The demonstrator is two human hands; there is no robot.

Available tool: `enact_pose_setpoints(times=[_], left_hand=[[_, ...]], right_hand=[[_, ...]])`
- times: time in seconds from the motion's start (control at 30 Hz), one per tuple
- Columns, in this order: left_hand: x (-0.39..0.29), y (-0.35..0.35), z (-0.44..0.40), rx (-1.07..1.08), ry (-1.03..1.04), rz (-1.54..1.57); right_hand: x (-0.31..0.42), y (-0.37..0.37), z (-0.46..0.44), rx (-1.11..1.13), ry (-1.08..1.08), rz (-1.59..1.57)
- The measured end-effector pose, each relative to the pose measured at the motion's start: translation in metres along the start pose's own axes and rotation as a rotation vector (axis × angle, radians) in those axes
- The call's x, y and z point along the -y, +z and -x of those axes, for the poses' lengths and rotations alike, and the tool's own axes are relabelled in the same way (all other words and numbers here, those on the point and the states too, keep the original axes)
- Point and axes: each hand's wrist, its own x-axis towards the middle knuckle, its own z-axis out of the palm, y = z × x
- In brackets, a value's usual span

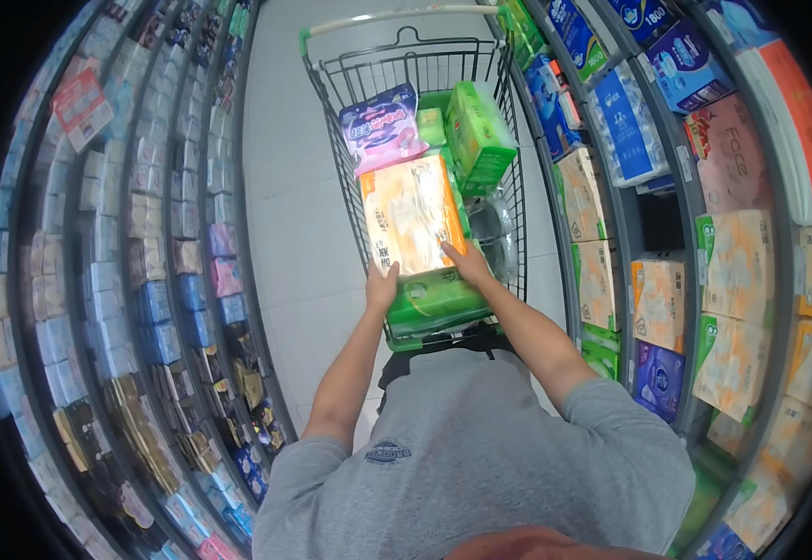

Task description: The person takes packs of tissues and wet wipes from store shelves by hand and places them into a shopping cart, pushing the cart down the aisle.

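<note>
An orange-and-white tissue pack (413, 210) is held between my two hands over the shopping cart (335, 140). My left hand (383, 284) grips its near left corner, thumb on top. At the near right edge, my right hand (467, 264) is closed on the same pack. Underneath and nearer to me is a green plastic-wrapped pack (436, 303). A purple-and-pink pack (383, 129) lies just beyond the tissue pack. To its right stands a tall green pack (480, 138). Clear plastic wrapping (492, 224) shows at the cart's right side.
Shelves of small packets (149, 215) line the left of the aisle, with a red-and-white price sign (82, 107). Right-hand shelves carry tissue packs (735, 266) and a blue-and-white roll pack (627, 126). Light floor tiles (284, 224) run beside the cart.
</note>
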Motion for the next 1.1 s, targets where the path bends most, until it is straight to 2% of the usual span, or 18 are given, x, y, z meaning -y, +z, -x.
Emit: enact_pose_setpoints(times=[0.1, 0.17, 0.23, 0.3, 0.33, 0.37, 0.43, 0.47, 0.57, 0.67, 0.77, 0.9, 0.97, 1.03, 1.07, 1.1], left_hand=[[-0.016, 0.001, 0.011, -0.071, -0.012, -0.046], [-0.029, 0.003, 0.031, -0.131, 0.060, -0.082], [-0.031, 0.005, 0.052, -0.175, 0.325, -0.456], [-0.020, 0.004, 0.064, -0.105, 0.392, -0.527], [-0.021, 0.003, 0.069, -0.121, 0.428, -0.561], [-0.023, 0.002, 0.073, -0.136, 0.464, -0.595], [-0.016, -0.002, 0.072, -0.123, 0.480, -0.553], [-0.014, -0.003, 0.072, -0.117, 0.481, -0.551], [-0.027, 0.001, 0.074, -0.113, 0.460, -0.601], [-0.054, 0.017, 0.089, -0.111, 0.465, -0.672], [-0.098, 0.072, 0.113, 0.062, 0.824, -0.459], [-0.163, 0.167, 0.188, 0.439, 1.056, -0.438], [-0.178, 0.220, 0.232, 0.594, 1.207, -0.432], [-0.208, 0.269, 0.292, 0.776, 1.276, -0.405], [-0.222, 0.293, 0.325, 0.800, 1.308, -0.399], [-0.237, 0.316, 0.358, 0.898, 1.385, -0.365]], right_hand=[[-0.035, 0.012, -0.008, -0.013, -0.037, -0.066], [-0.053, 0.017, -0.005, -0.107, -0.181, 0.125], [-0.046, 0.008, 0.016, -0.076, -0.172, 0.108], [-0.025, -0.009, 0.046, -0.002, -0.200, 0.145], [-0.026, -0.014, 0.053, -0.006, -0.144, 0.288], [-0.035, -0.019, 0.058, -0.019, -0.137, 0.291], [-0.063, -0.026, 0.069, -0.072, -0.415, 0.651], [-0.078, -0.028, 0.077, -0.174, -0.515, 0.686], [-0.088, -0.047, 0.103, -0.206, -0.581, 0.666], [-0.097, -0.072, 0.131, -0.156, -0.484, 0.532], [-0.134, -0.098, 0.151, -0.100, -0.314, 0.380], [-0.161, -0.168, 0.225, -0.118, -0.150, 0.258], [-0.175, -0.220, 0.280, -0.250, -0.112, 0.214], [-0.192, -0.274, 0.341, -0.367, -0.066, 0.178], [-0.205, -0.306, 0.372, -0.444, -0.040, 0.163], [-0.224, -0.333, 0.403, -0.613, -0.065, 0.147]])
